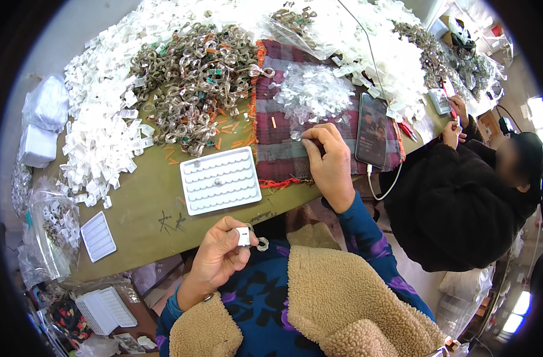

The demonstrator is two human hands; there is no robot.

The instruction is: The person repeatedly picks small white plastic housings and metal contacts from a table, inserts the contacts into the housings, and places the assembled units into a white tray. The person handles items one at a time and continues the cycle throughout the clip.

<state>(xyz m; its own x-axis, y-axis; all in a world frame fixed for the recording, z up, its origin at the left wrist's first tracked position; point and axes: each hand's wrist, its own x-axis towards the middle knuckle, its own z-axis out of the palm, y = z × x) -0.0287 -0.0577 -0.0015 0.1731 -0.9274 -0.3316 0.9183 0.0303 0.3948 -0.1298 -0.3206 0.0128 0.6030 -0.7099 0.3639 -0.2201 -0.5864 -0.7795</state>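
My left hand (215, 259) is raised in front of my body at the table's near edge, fingers closed on a small white plastic housing (243, 236). A short loop of clear coiled cord (262, 244) hangs from the housing's right side. Over the plaid cloth (277, 157), the thumb and forefinger of my right hand (332, 163) pinch at a small clear plastic piece (296, 136). Just beyond those fingertips lies a heap of similar clear pieces (316, 92). Left of the cloth, a white tray with scalloped rows (220, 205) holds one small part.
White housings (99, 154) and coiled cords (194, 77) are heaped across the table's far side. A phone (371, 131) with a white cable lies right of my right hand. Another tray (97, 237) sits at left. A co-worker in black (462, 202) works at right.
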